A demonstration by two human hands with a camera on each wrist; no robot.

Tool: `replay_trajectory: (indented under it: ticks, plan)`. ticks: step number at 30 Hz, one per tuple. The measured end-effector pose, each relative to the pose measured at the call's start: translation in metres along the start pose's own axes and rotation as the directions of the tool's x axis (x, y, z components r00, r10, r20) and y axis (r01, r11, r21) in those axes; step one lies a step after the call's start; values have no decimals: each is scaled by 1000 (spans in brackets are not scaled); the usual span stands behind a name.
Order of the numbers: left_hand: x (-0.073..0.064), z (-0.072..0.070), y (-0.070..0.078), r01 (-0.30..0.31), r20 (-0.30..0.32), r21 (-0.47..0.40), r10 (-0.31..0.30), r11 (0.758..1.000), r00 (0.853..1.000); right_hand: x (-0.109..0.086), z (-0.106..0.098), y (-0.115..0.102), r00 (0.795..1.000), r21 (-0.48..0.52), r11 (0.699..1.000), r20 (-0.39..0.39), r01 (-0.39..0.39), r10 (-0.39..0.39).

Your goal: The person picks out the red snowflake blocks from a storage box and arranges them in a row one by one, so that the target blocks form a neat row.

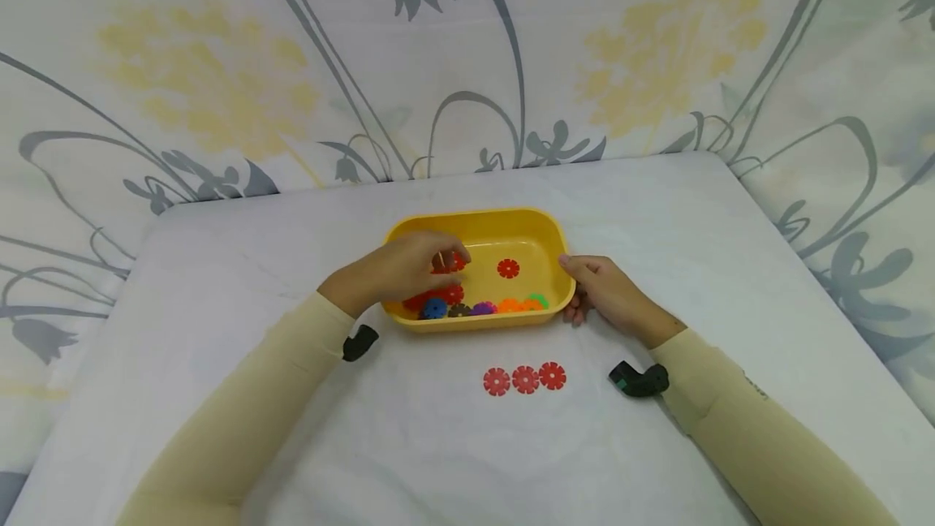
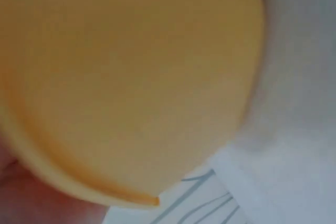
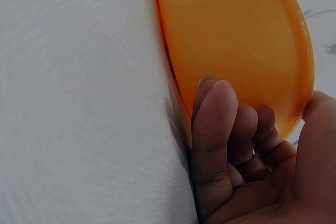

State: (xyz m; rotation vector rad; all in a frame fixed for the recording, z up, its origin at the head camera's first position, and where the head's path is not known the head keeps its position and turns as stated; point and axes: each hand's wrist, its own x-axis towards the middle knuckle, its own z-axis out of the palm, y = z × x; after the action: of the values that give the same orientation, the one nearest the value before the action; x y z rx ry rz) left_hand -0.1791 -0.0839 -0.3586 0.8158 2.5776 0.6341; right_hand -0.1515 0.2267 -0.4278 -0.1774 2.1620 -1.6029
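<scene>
A yellow plastic tray (image 1: 482,222) stands on the white table, with snowflake-shaped plastic discs along its near side and left end. My left hand (image 1: 409,265) reaches over its left end, thumb and fingers curved and apart above several red discs (image 1: 454,294). Another red disc shows between thumb and fingers. At the right end my right hand (image 1: 606,291) grips the tray, thumb over the rim and the other fingers against the outer wall (image 3: 231,40). In the left wrist view the tray's wall (image 2: 136,77) hides most of the left hand.
Blue (image 1: 435,308), purple (image 1: 484,308), orange (image 1: 509,305) and green (image 1: 539,299) discs lie along the tray's near wall. A single red disc (image 1: 508,269) is farther in. Three red discs (image 1: 525,380) form a row on the tablecloth (image 1: 409,445) in front.
</scene>
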Motion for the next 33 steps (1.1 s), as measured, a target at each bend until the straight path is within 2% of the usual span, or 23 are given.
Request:
replay_trajectory:
  ticks: [5, 9, 14, 21, 33]
  plan:
    - [8, -4, -11, 37, 73, 55, -41, 998, 997, 2, 0, -7, 1000, -13, 999, 8, 30, -29]
    - [14, -5, -15, 28, 103, 105, -39, 994, 994, 0, -1, -8, 1000, -9, 1000, -2, 12, -12]
    - [16, 0, -16, 40, 108, 166, -58, 985, 992, 0, -2, -3, 1000, -11, 1000, 0, 17, -17]
    - [14, 4, -16, 79, 110, 135, -94, 988, 989, 2, 0, 1, 1000, 5, 1000, 1, 4, -4]
    - [14, 5, -18, 56, 92, 110, -66, 992, 994, -3, 2, 0, 1000, 4, 1000, -14, 11, -11]
